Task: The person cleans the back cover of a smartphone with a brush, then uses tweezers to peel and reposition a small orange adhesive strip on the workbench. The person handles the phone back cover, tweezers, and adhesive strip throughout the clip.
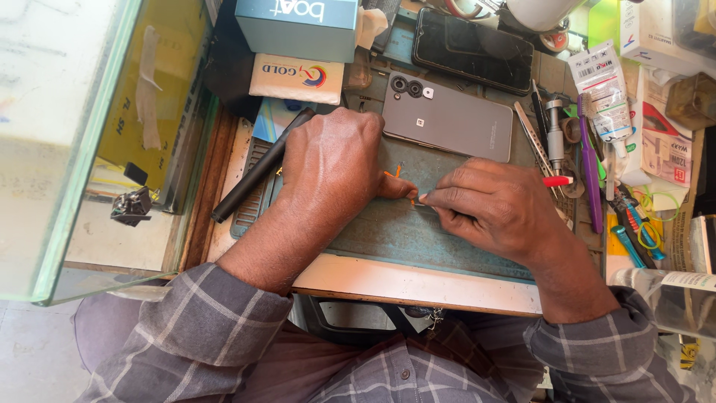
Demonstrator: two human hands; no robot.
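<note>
Overhead view of a cluttered repair table [418,283] with a pale front edge, its centre covered by a blue-green work mat [388,235]. At far left stands a glass case [82,157] with a yellow panel inside and a small dark clip on its floor. Beside it, a black rod [257,168] lies slantwise across the mat's left edge. At the top of the table, a light-blue rectangular box [298,30] sits above a flat white packet [296,78] bearing a coloured round emblem.

The left hand [332,168] rests knuckles-up on the mat, its fingers curled down and its grip pressed onto a small orange part [397,173], whose thin orange prongs show just past the fingertips. The right hand [496,209] meets it from the other side; thumb and forefinger are pinched together at the same orange part, though what exactly they clasp is too small to tell. The part thus lies between the two hands, touching both, just below a grey smartphone [451,119] placed face down with its camera lenses toward the left. A second phone [472,48], black, screen up, lies above it.

Right of the hands lie metal tweezers [533,138], a red-capped tool [558,180], a purple brush-handled tool [589,172], and teal-handled tools [630,242]. A clear sachet with a white label [603,86] and red-and-white cartons [667,149] crowd the far right.
</note>
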